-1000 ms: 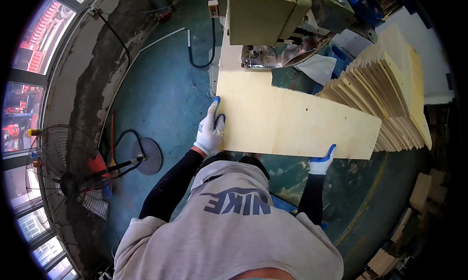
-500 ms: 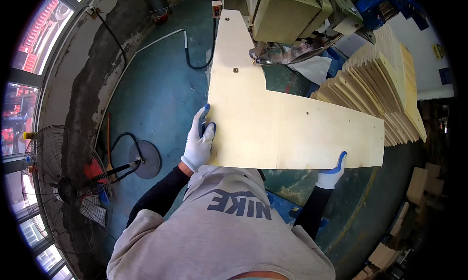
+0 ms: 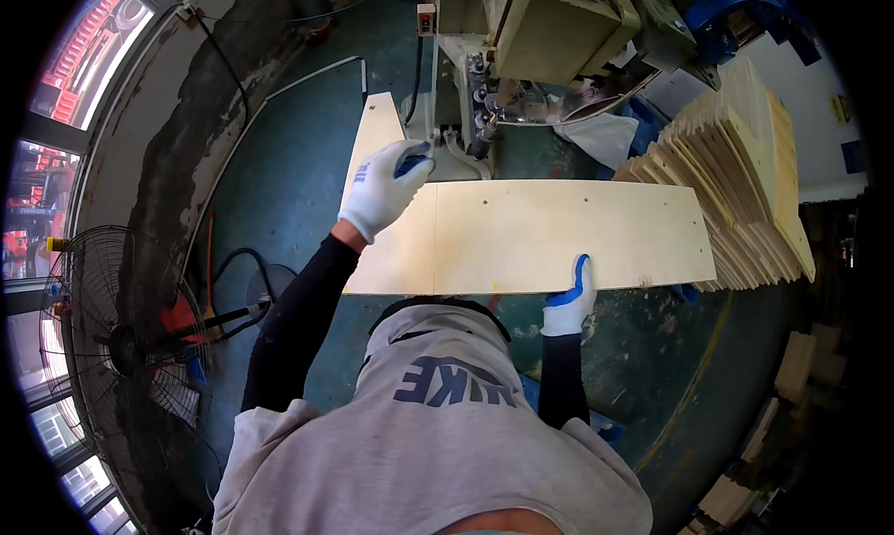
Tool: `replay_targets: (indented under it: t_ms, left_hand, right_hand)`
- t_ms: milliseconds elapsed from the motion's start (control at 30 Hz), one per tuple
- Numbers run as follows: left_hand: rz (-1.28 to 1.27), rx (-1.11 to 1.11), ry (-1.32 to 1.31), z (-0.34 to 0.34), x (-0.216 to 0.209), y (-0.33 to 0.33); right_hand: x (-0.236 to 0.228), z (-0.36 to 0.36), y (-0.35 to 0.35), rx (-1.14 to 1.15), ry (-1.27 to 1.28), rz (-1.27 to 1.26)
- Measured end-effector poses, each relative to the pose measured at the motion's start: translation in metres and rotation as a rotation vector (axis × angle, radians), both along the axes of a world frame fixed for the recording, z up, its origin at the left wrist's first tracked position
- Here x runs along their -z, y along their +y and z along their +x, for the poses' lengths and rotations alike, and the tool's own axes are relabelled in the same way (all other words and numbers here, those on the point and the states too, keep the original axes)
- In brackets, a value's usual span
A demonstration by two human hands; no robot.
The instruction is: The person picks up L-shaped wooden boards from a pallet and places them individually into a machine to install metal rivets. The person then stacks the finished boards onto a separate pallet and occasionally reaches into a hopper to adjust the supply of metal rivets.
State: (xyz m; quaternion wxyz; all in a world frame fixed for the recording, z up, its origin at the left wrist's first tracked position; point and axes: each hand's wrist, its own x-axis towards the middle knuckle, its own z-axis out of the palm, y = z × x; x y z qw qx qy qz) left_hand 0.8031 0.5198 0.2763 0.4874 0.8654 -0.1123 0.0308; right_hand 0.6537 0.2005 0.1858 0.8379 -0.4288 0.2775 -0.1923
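Note:
An L-shaped pale plywood panel point(image 3: 540, 237) with small holes in it spans the space in front of my body. My right hand point(image 3: 570, 297), in a white glove with blue-coated fingers, grips its near edge, thumb on top and the other fingers hidden beneath. Over the panel's inner corner is my gloved left hand point(image 3: 384, 189), its fingers curled in; whether they pinch something small cannot be made out. Just beyond the panel stands a machine point(image 3: 559, 32) with a dark metal column point(image 3: 480, 107) on its front.
Many similar boards point(image 3: 736, 172) lean in a stack at the right. A floor fan point(image 3: 126, 349) stands by the wall at the left. Wood offcuts point(image 3: 796, 353) lie along the right edge. A black cable point(image 3: 420, 79) hangs beside the machine.
The panel has shifted left and turned, drawing away from the machine and uncovering its metal column. My left hand has left the panel's left edge and risen over it; my right hand moved left with the panel.

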Motion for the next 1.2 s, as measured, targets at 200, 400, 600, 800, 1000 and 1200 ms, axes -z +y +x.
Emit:
replay_targets:
  t_ms: [200,400,600,800,1000,1200]
  left_hand:
    - [-0.523,-0.086,0.321,0.058,0.041,-0.084]
    - [-0.806,-0.108,0.36,0.087,0.066,-0.122]
    - [-0.849,0.033,0.558,0.082,0.059,-0.114]
    - [-0.771,-0.068,0.425,0.067,0.057,-0.072]
    - [0.08,-0.33,0.14,0.012,0.085,0.08]
    - [-0.16,-0.331,0.599,-0.063,0.116,0.132]
  right_hand:
    - [0.0,-0.012,0.006,0.062,0.063,-0.007]
    - [-0.005,-0.026,-0.003,0.076,0.094,0.0]
    - [-0.005,-0.026,-0.015,0.122,0.081,0.047]
    - [-0.004,-0.022,-0.022,0.099,0.075,0.108]
    - [-0.005,-0.02,-0.02,0.01,0.069,0.125]
    - [-0.014,-0.007,-0.012,-0.062,0.021,0.209]
